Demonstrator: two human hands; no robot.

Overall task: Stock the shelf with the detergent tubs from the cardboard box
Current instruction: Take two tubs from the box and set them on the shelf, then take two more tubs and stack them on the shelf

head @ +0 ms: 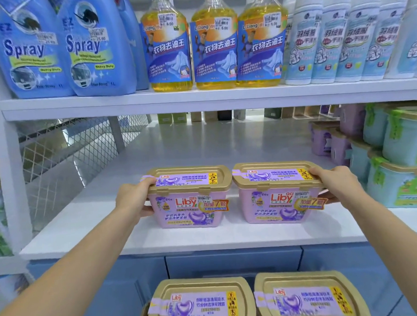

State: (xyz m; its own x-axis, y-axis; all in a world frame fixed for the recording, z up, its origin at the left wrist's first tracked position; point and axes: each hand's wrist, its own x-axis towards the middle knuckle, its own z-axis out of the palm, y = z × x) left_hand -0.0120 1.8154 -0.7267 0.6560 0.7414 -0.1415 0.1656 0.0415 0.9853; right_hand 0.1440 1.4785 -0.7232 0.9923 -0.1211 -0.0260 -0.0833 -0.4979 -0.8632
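Head view, left hand (132, 198): grips the left tub's (190, 200) outer end, thumb on its gold lid.
Right hand (334, 184): grips the right tub's (277, 197) outer end.
Tubs: upright, side by side, lids touching, on the white shelf (207, 237).
Below: two spare tubs (200, 303), lids up.

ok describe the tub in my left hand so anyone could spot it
On the white middle shelf, below the yellow bottles, two pink gold-lidded tubs sit side by side. It is the left tub, gripped by the left hand; the right hand holds its twin.
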